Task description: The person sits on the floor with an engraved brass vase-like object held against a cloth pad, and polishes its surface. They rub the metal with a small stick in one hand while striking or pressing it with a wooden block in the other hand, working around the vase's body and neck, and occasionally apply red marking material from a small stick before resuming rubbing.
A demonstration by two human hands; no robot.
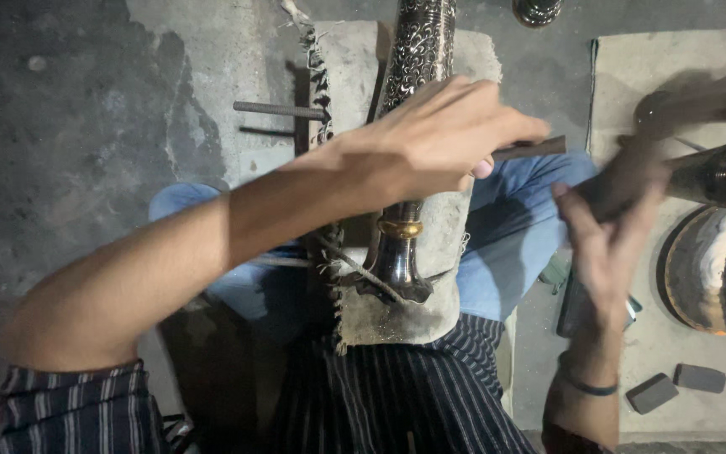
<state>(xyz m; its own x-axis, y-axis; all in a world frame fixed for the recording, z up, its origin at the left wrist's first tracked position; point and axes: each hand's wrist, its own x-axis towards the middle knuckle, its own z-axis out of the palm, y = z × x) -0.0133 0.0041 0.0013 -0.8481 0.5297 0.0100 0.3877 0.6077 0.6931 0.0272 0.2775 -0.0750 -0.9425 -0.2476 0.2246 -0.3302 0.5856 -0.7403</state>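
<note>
1. Left hand (443, 130): fingers curled shut around one slim dark metal tool (531, 149), whose flat end juts out to the right past the fingertips.
2. Beneath that hand, one long engraved metal vessel (420, 50), dark and silvery, lying lengthwise on one grey padded block (355, 50) across the lap; one brass ring (400, 228) round its neck, flared mouth (397, 273) toward the body.
3. Right hand (611, 231): blurred, closed round one dark handle-like object (632, 172); exact kind cannot be told.
4. One cord (359, 269) running slantwise over the vessel's flared end.
5. Two thin metal rods (275, 109) lying left of the block on the concrete floor (69, 143).
6. To the right, one pale mat (657, 67) carrying one dark glossy bottle-shaped piece (720, 172), one round dish (716, 269) and two small grey rectangular blocks (653, 393).
7. One dark band (586, 387) on the right wrist.
8. Blue trousers (514, 227), striped shirt (397, 395).
</note>
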